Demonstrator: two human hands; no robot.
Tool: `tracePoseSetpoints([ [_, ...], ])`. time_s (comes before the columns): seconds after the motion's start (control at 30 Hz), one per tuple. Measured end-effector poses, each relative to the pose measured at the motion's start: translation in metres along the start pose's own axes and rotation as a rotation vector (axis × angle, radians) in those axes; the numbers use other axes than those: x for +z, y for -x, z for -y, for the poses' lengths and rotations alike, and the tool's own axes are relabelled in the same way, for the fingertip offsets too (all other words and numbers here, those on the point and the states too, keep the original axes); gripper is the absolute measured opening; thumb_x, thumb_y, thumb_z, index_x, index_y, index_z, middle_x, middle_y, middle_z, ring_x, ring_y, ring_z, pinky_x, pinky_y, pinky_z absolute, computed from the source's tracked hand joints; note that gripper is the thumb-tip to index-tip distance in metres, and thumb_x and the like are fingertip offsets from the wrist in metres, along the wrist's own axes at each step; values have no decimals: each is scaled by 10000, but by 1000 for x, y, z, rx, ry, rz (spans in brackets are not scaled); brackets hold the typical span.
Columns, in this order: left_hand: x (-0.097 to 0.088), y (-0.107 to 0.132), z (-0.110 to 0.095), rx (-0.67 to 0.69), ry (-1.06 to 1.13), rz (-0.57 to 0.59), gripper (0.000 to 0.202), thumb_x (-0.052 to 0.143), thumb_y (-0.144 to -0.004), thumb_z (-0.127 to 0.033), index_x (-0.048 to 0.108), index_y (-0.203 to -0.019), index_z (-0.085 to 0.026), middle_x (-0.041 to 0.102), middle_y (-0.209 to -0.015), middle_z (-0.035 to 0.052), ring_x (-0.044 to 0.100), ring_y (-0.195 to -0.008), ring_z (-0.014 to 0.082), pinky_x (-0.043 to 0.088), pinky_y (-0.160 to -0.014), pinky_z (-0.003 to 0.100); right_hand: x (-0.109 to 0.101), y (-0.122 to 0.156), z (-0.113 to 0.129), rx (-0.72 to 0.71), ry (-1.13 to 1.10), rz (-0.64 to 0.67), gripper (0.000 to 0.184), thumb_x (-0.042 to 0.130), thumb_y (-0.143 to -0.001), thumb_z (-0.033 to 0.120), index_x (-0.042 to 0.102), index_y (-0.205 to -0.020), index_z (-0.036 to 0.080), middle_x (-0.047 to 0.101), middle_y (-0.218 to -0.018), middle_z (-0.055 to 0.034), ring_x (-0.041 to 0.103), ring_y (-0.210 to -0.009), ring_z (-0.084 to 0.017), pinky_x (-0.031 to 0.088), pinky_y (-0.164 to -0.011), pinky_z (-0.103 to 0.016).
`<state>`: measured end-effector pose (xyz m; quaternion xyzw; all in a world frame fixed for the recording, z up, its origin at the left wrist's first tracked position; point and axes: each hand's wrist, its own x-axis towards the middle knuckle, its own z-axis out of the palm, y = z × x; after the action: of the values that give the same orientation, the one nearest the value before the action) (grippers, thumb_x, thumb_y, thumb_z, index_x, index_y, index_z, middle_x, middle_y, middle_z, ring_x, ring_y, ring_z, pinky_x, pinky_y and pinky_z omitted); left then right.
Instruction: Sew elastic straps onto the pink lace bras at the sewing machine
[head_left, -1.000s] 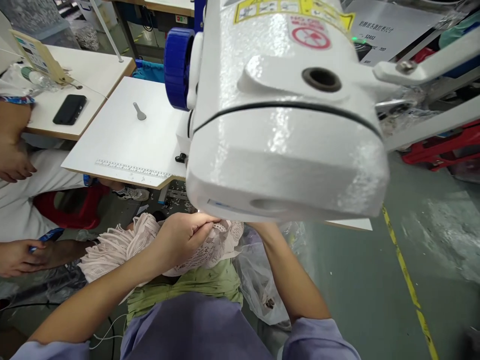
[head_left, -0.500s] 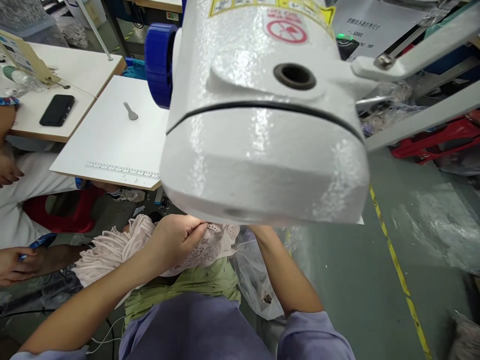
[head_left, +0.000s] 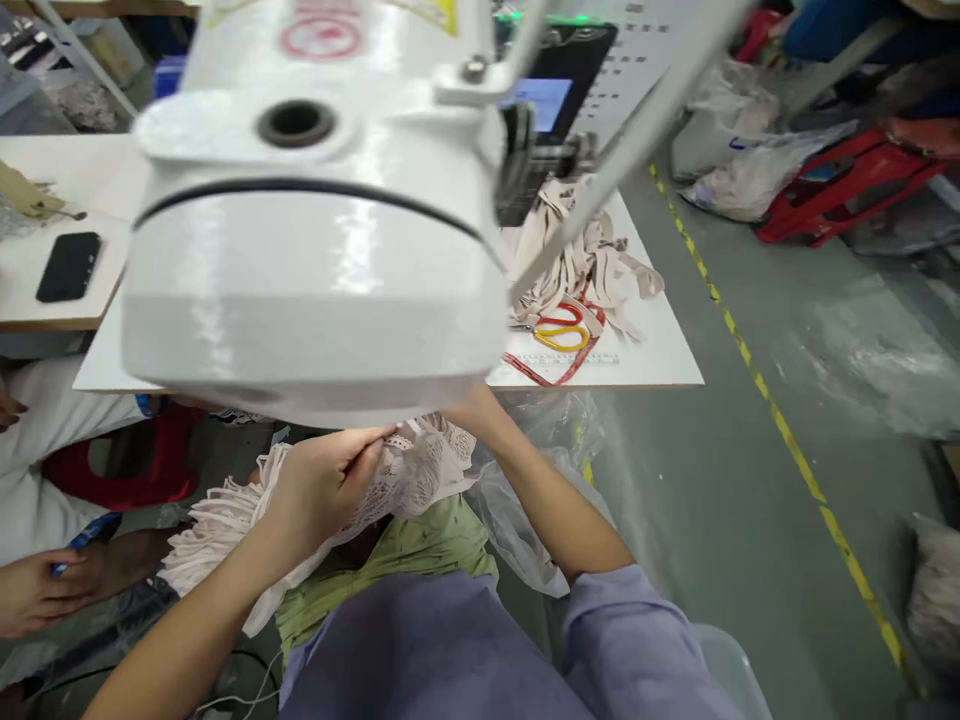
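Observation:
My left hand [head_left: 319,495] is closed, with thumb and forefinger pinching the edge of pale pink lace fabric [head_left: 420,470]. The lace lies over my lap, on green cloth [head_left: 390,550]. A thick bunch of pale pink fabric strips [head_left: 214,525] spreads out to the left of my left wrist. My right hand [head_left: 474,412] reaches to the far right edge of the lace, just under the white sewing machine head [head_left: 322,310]. The machine hides its fingers, so its grip does not show.
On the white table [head_left: 667,350] to the right lie pale strips [head_left: 577,260], red-and-yellow-handled scissors [head_left: 562,335] and a red tape. A black phone [head_left: 69,267] rests on the left table. Another person's hand [head_left: 45,590] is at lower left. A clear plastic bag [head_left: 517,520] hangs beside my right forearm.
My view has swung to the right, bringing the right table, strips and scissors into sight. The machine appears further left. My left hand keeps its pinch on the lace.

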<state>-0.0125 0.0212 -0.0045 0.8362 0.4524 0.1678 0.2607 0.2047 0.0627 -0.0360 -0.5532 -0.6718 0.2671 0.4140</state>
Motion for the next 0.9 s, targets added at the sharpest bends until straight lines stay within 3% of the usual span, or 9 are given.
tracePoseSetpoints([
  [0.2, 1, 10, 5, 50, -185, -138, 308, 478, -960, -296, 747, -1101, -242, 777, -1083, 17, 747, -952, 203, 578, -805, 250, 4, 0, -2, -2, -118, -65, 178, 590, -838, 345, 655, -905, 193, 656, -981, -60, 603, -823, -205, 511, -799, -343],
  [0.57, 3, 15, 7, 76, -288, -134, 337, 441, -973, -303, 759, -1056, -228, 792, -918, 35, 739, -796, 170, 528, -674, 216, 12, 1, -4, 4, -112, -99, 141, 599, -834, 311, 660, -906, 206, 673, -1001, -62, 615, -954, -234, 514, -816, -342],
  [0.9, 9, 15, 9, 136, -247, -147, 327, 439, -986, -294, 725, -1103, -187, 787, -963, 62, 733, -803, 176, 506, -696, 238, 14, 6, -8, -15, -125, -113, 189, 560, -855, 318, 661, -939, 183, 633, -1067, -73, 585, -753, -165, 509, -735, -309],
])
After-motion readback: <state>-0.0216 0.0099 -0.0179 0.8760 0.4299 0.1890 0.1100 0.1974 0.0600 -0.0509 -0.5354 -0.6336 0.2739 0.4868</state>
